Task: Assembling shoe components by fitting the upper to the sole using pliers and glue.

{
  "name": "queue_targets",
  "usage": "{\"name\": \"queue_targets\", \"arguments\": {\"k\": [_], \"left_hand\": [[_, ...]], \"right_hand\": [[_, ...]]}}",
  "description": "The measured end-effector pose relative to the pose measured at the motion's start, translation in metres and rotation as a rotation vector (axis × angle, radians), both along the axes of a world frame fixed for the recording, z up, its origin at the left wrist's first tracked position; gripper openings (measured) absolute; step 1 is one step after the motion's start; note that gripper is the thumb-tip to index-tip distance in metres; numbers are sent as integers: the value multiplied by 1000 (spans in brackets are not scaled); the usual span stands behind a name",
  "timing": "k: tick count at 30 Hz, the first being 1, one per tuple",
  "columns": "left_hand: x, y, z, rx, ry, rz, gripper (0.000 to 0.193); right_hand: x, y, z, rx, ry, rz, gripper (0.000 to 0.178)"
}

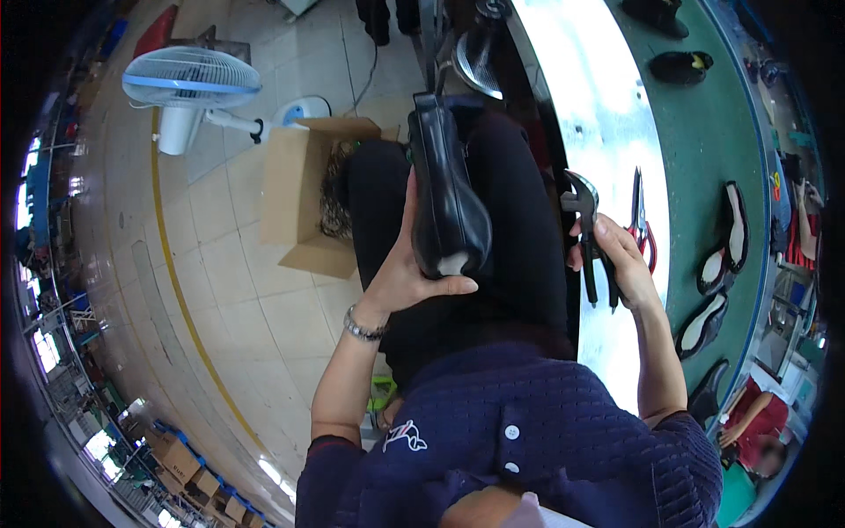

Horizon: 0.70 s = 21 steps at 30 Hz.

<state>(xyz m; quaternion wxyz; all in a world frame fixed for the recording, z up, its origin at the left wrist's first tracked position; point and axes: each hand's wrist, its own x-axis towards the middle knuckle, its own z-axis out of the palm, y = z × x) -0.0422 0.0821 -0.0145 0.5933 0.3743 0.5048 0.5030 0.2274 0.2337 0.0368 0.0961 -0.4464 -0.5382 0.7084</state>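
My left hand [407, 273] grips a glossy black leather shoe [447, 194] above my lap. Its rounded end, with a pale patch at the tip, points toward me, and my thumb lies by that end. The palm side and some fingers are hidden behind the shoe. A metal post [430, 53] rises at the shoe's far end; whether they are joined, I cannot tell. Over the shiny bench to the right, my right hand [623, 262] is closed round the handles of lasting pincers [585, 224], jaws pointing away. Red-handled scissors [637, 216] lie just beyond that hand.
Along the right runs the metal bench [607, 97], then a green conveyor belt [717, 150] carrying several shoes and shoe parts. An open cardboard box [290, 194] stands by my left leg. Further left is a fan [189, 84]. Another person [757, 422] sits past the belt.
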Motion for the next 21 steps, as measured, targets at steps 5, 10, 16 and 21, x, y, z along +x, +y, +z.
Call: {"name": "queue_targets", "arguments": {"k": [5, 10, 16, 21], "left_hand": [[13, -9, -33, 89, 38, -49, 147], [4, 0, -20, 176, -253, -83, 139], [14, 18, -8, 2, -320, 253, 85], [32, 26, 14, -77, -239, 299, 58]], "right_hand": [[-18, -15, 20, -388, 180, 185, 29], [-37, -17, 18, -350, 117, 502, 35], [-46, -25, 19, -426, 26, 575, 48], [-50, -27, 23, -486, 15, 476, 52]]}}
